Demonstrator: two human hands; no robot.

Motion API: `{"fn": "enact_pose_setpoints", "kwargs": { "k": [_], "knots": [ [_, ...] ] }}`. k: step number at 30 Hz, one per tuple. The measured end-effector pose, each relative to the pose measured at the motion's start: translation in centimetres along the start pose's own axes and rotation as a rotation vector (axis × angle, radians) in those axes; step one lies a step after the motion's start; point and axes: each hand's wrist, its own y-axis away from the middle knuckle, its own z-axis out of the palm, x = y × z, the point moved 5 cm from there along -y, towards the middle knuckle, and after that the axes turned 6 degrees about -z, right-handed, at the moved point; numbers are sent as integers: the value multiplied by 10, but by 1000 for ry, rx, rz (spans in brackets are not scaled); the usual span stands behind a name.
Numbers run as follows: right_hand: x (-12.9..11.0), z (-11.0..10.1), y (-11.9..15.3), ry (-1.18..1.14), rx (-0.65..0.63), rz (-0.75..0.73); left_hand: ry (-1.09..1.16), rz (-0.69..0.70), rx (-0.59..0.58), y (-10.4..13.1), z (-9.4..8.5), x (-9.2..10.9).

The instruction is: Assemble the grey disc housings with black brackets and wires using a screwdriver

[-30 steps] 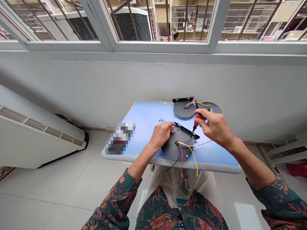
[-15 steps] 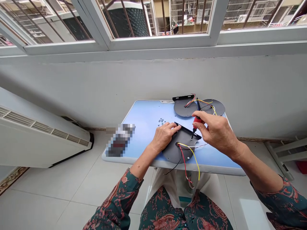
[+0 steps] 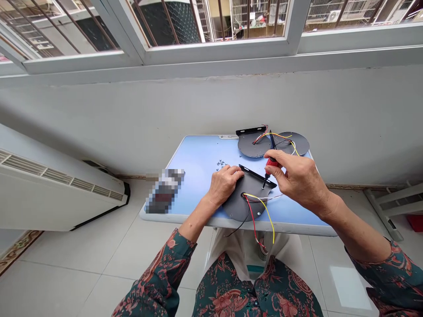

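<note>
My right hand (image 3: 294, 174) is closed around the red handle of a screwdriver (image 3: 271, 164). Its dark shaft points down at a screw (image 3: 263, 188) near the bracket edge of a round grey plate (image 3: 236, 204). My left hand (image 3: 226, 185) grips that plate by its left side, fingers curled at the black slotted bracket (image 3: 253, 172). Red, black, white and yellow wires (image 3: 264, 203) come out of a hole in the plate's middle and hang over the table's front edge. Another silver screw (image 3: 258, 214) sits near the lower rim.
On the blue table (image 3: 198, 152) lies a scatter of small screws (image 3: 221, 164). Two more grey plates with wires, one with a bracket (image 3: 251, 145) and one round (image 3: 299, 143), lie at the back right. A blurred-out item (image 3: 163, 193) is at the left edge. Wall and window stand behind.
The view has tilted slightly, so everything sits a little higher. Both hands keep their places on the plate and screwdriver; the screwdriver tip stays at the same screw.
</note>
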Motion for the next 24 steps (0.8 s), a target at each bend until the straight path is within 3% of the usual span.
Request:
{"fn": "enact_pose_setpoints", "kwargs": {
  "k": [16,20,24],
  "knots": [
    [-2,-1,2,-3,25,-11,-44,105,53,1,1,3],
    [-2,-2,3,88,112,-18,-20,132,103,1,3,2],
    [-5,3,2,266,107,2,51,145,133,2,6,-1]
  ]
}}
